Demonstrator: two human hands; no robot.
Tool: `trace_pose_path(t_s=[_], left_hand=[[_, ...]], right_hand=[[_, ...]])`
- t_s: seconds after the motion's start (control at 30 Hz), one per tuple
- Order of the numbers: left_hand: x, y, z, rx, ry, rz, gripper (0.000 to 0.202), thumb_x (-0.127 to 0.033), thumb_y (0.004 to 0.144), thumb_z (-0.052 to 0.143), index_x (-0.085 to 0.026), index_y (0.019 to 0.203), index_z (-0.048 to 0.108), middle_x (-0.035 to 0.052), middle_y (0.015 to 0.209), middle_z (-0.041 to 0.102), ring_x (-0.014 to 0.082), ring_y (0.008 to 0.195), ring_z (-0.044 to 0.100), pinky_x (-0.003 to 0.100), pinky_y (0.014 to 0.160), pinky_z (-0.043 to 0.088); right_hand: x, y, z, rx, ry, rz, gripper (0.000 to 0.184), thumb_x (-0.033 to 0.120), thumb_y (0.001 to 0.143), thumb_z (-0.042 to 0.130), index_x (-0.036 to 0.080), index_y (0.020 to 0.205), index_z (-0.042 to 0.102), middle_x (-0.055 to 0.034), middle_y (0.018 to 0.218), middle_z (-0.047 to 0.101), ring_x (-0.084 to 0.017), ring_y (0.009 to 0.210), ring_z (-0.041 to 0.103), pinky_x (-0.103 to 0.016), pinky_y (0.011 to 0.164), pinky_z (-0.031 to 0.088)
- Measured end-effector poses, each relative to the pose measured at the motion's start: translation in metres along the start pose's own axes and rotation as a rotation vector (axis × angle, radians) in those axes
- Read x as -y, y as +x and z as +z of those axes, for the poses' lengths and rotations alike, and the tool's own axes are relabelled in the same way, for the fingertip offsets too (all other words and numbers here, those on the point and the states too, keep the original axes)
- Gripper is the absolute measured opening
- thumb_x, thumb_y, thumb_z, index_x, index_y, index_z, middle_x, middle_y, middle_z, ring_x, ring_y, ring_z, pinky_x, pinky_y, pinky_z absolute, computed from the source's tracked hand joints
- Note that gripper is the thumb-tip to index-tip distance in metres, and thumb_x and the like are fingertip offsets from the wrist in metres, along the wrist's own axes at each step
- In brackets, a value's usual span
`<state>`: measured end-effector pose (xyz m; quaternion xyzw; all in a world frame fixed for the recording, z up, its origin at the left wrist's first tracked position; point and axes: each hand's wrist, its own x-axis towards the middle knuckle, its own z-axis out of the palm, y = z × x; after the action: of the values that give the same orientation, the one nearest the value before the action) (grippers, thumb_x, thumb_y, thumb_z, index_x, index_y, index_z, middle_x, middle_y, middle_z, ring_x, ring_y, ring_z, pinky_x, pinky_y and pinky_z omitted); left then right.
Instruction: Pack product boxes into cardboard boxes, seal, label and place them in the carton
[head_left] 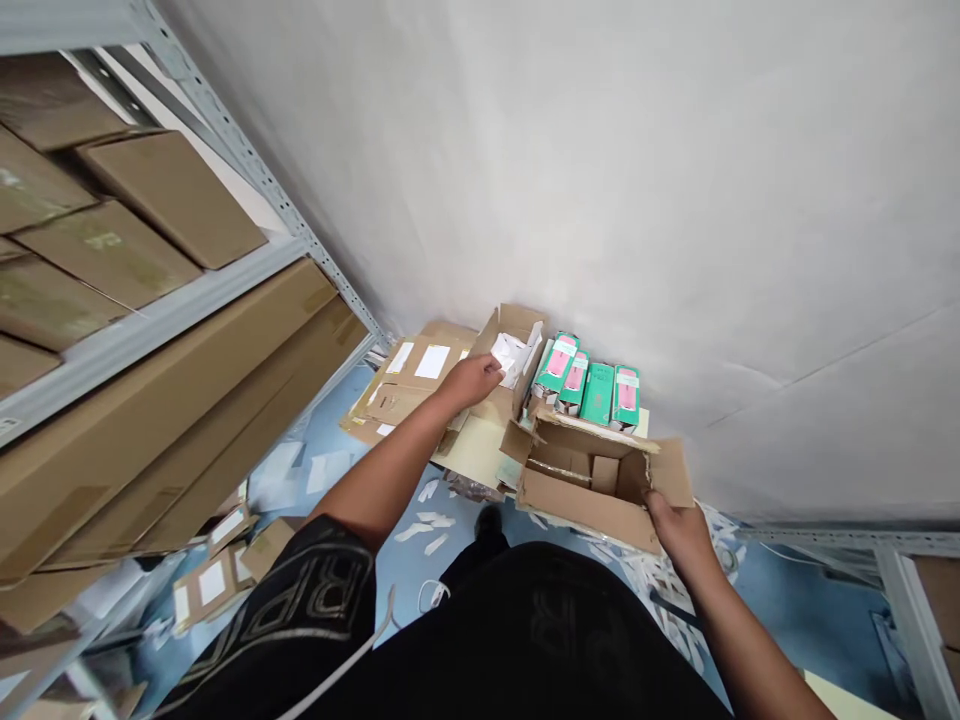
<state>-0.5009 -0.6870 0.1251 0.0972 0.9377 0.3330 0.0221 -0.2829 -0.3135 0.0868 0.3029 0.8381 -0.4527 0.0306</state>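
My left hand reaches down to a small open carton on the floor, its fingers closed on white paper at the carton's mouth. My right hand grips the near right corner of an open brown cardboard box that is held above the floor. Smaller cardboard pieces lie inside it. Just beyond the box, several green and pink product boxes stand in a row against the wall.
Metal shelving loaded with brown cartons fills the left side. Flattened cardboard and scattered white paper strips cover the blue floor. A white wall is straight ahead. Another shelf frame stands at the right.
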Motion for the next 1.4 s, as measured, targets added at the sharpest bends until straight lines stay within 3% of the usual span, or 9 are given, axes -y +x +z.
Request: trace_pose_path(t_s=[0.13,0.27,0.47,0.57,0.67,0.77,0.97,1.27,1.4], left_hand=[[0.031,0.089,0.0,0.192,0.283,0.014,0.032,-0.034,0.089,0.067,-0.018,0.116,0.072,0.0121,0.12,0.073,0.0262,0.11,0.065,0.031,0.09,0.047],[0.051,0.159,0.028,0.353,0.325,0.089,0.052,-0.03,0.075,0.082,-0.017,0.124,0.07,0.0181,0.132,0.068,0.0328,0.118,0.063,0.035,0.095,0.046],[0.065,0.207,0.08,0.559,0.313,0.182,0.07,-0.031,0.055,0.094,-0.02,0.12,0.073,0.0176,0.121,0.073,0.036,0.111,0.067,0.038,0.094,0.048],[0.069,0.212,0.092,0.592,0.302,0.228,0.051,-0.03,0.062,0.09,-0.022,0.11,0.076,0.0147,0.112,0.076,0.0346,0.107,0.069,0.038,0.093,0.049],[0.071,0.212,0.086,0.563,0.301,0.255,0.027,-0.029,0.072,0.083,-0.019,0.097,0.079,0.0168,0.108,0.076,0.0354,0.105,0.069,0.04,0.092,0.049],[0.072,0.21,0.063,0.508,0.294,0.287,0.021,-0.026,0.077,0.078,-0.016,0.095,0.079,0.0186,0.108,0.075,0.0359,0.105,0.069,0.04,0.092,0.048],[0.076,0.191,0.01,0.339,0.232,0.364,0.032,-0.035,0.088,0.068,-0.022,0.116,0.077,0.011,0.114,0.076,0.0309,0.109,0.066,0.035,0.091,0.046],[0.062,0.149,-0.049,0.253,0.078,0.424,0.027,-0.033,0.091,0.061,-0.019,0.108,0.077,0.0058,0.098,0.076,0.0218,0.088,0.066,0.028,0.076,0.044],[0.046,0.104,-0.079,0.407,-0.053,0.531,0.027,-0.042,0.087,0.064,-0.021,0.099,0.076,0.0039,0.087,0.072,0.0219,0.085,0.065,0.029,0.078,0.045]], right_hand=[[0.026,-0.002,0.035,0.027,-0.01,-0.029,0.039,0.047,0.072,0.062,0.014,0.087,0.078,-0.0124,0.085,0.079,-0.032,0.089,0.074,-0.031,0.066,0.053],[0.054,-0.014,0.076,0.036,-0.002,0.008,0.036,0.046,0.074,0.058,0.017,0.083,0.077,-0.011,0.083,0.079,-0.03,0.088,0.073,-0.031,0.067,0.054],[0.079,-0.029,0.123,-0.032,0.029,0.132,0.029,0.044,0.074,0.058,0.02,0.08,0.074,-0.0079,0.077,0.076,-0.028,0.086,0.072,-0.03,0.069,0.054],[0.084,-0.032,0.137,-0.029,0.038,0.132,0.028,0.043,0.076,0.058,0.02,0.077,0.072,-0.0071,0.075,0.075,-0.027,0.083,0.071,-0.03,0.067,0.053],[0.088,-0.033,0.148,-0.009,0.044,0.11,0.026,0.042,0.077,0.057,0.02,0.071,0.071,-0.0069,0.072,0.074,-0.027,0.082,0.071,-0.03,0.067,0.053],[0.093,-0.031,0.157,0.006,0.044,0.105,0.025,0.04,0.077,0.058,0.019,0.072,0.071,-0.007,0.071,0.074,-0.027,0.079,0.071,-0.029,0.065,0.052],[0.107,-0.027,0.168,0.023,0.025,0.068,0.025,0.038,0.077,0.057,0.018,0.074,0.071,-0.0066,0.073,0.075,-0.026,0.076,0.07,-0.029,0.063,0.049],[0.112,-0.022,0.167,0.019,-0.023,0.06,0.024,0.038,0.076,0.057,0.019,0.073,0.07,-0.0066,0.073,0.075,-0.025,0.074,0.069,-0.029,0.061,0.046],[0.113,-0.02,0.168,0.019,-0.042,0.042,0.024,0.038,0.077,0.057,0.018,0.071,0.07,-0.0062,0.072,0.074,-0.025,0.074,0.068,-0.028,0.061,0.044]])
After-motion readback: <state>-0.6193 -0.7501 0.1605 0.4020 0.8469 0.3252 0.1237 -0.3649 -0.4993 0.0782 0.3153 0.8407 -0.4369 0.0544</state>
